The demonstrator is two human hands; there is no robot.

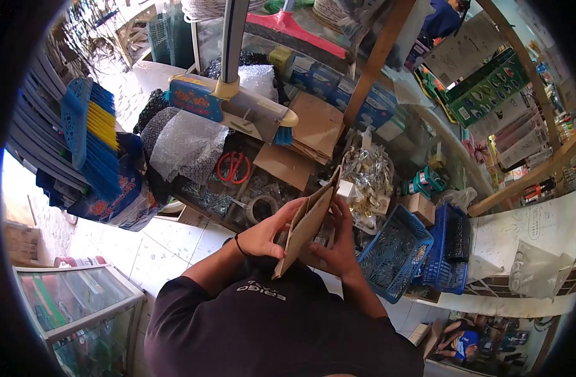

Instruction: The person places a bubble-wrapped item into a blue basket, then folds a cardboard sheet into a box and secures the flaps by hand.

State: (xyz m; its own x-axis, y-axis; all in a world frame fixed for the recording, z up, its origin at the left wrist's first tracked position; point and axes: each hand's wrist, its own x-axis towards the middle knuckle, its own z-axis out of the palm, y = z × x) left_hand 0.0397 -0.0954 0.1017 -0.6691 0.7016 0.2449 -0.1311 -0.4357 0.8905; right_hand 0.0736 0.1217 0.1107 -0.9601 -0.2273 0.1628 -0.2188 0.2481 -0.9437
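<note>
Folded brown cardboard [310, 229] stands on edge between my two hands, close to my chest. My left hand [267, 234] grips its left side, with the thumb across the face. On the other side my right hand [338, 242] holds it, fingers partly hidden behind the board. More flat cardboard [316, 125] is stacked beyond, with a loose piece [283, 166] in front of it. Red-handled scissors [233, 168] and a tape roll [261, 208] lie left of my hands. Right of the cardboard is a pile of small metallic items in plastic [369, 173].
Blue baskets [396, 251] stand at the right beside a small brown box [418, 208]. Bubble wrap [186, 143] and a blue-yellow broom [93, 135] are at the left. A broom head [197, 97] hangs above the work area. A glass case [80, 298] stands lower left.
</note>
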